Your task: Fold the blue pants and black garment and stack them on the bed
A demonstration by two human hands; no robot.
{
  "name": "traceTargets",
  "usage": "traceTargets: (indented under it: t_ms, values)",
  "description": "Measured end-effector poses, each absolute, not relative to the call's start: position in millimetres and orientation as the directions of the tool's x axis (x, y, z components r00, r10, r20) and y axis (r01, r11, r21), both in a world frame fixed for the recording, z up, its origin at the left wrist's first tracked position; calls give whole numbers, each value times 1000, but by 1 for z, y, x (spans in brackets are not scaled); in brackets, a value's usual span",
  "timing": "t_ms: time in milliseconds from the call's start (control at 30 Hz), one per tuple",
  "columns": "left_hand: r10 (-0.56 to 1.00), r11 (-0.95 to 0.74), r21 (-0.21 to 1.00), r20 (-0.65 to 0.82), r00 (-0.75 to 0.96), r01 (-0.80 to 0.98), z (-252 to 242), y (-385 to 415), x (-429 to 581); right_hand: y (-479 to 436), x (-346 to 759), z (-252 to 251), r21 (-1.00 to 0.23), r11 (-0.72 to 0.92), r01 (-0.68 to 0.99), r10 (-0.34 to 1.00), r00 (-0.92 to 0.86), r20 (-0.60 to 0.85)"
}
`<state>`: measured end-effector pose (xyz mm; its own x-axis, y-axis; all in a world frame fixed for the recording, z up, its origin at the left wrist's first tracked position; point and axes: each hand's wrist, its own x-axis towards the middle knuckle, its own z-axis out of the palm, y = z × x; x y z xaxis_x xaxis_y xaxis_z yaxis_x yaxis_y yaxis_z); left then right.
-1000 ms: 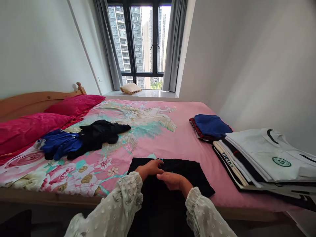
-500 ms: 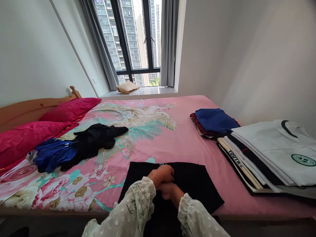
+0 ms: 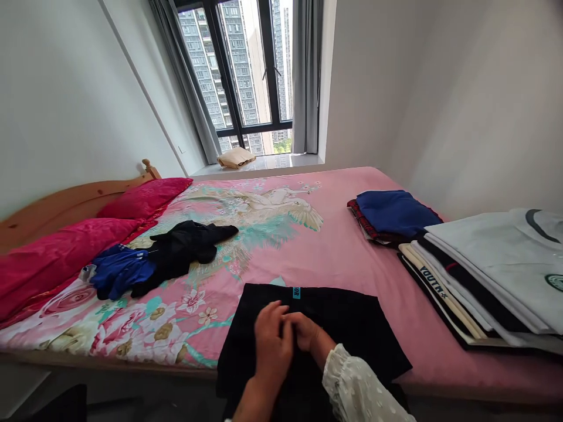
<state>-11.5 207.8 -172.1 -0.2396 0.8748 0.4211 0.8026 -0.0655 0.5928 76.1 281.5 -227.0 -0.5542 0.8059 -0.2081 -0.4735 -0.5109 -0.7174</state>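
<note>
A black garment (image 3: 347, 316) lies spread at the near edge of the bed, its lower part hanging toward me. At the middle of its straight top edge shows a small blue label (image 3: 297, 292). Over the middle of the garment, my left hand (image 3: 271, 340) is raised with fingers extended and slightly bent, its forearm bare. Close against its fingers, my right hand (image 3: 307, 333) has loosely bent fingers pointing left, the light ruffled sleeve at its wrist. I see nothing held in either hand.
To the right stand a stack of folded shirts (image 3: 488, 246) and a smaller pile topped by a blue folded cloth (image 3: 391, 211). Crumpled black clothing (image 3: 185, 249) and blue clothing (image 3: 123, 269) lie at left, by pink pillows (image 3: 57, 249). A beige folded cloth (image 3: 236, 157) rests on the windowsill.
My hands were crossed and clasped over the garment's top; they have come apart and moved lower, baring the blue label. The left forearm, covered by its sleeve before, now shows bare.
</note>
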Motion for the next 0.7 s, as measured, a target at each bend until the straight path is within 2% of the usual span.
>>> traceTargets:
  t_ms: [67,133,200,333,467,600,700]
  values:
    - [846,211,714,209,-491,668,-186,191,-53,284,79,-228,-674,-675,-300,615,-734,-289]
    - [837,367,744,-2,-547,559,-192,178,-85,285,81,-229,-630,-747,-212,508,-793,-336]
    - [852,401,743,-87,-517,536,-191,173,-100,283,82,-227,-610,-776,-161,451,-818,-358]
    - [883,382,725,-103,-458,572,-181,182,-95,275,85,-217,-627,-770,-122,437,-817,-378]
    - [875,390,692,-72,-479,608,-175,196,-87,267,87,-199,-665,-739,-106,468,-791,-393]
    - [839,404,669,1,-544,624,-178,194,-91,261,81,-189,-807,-574,-143,640,-692,-333]
    - [829,417,628,34,-558,657,-187,188,-96,257,80,-189,-903,-424,-72,756,-577,-309]
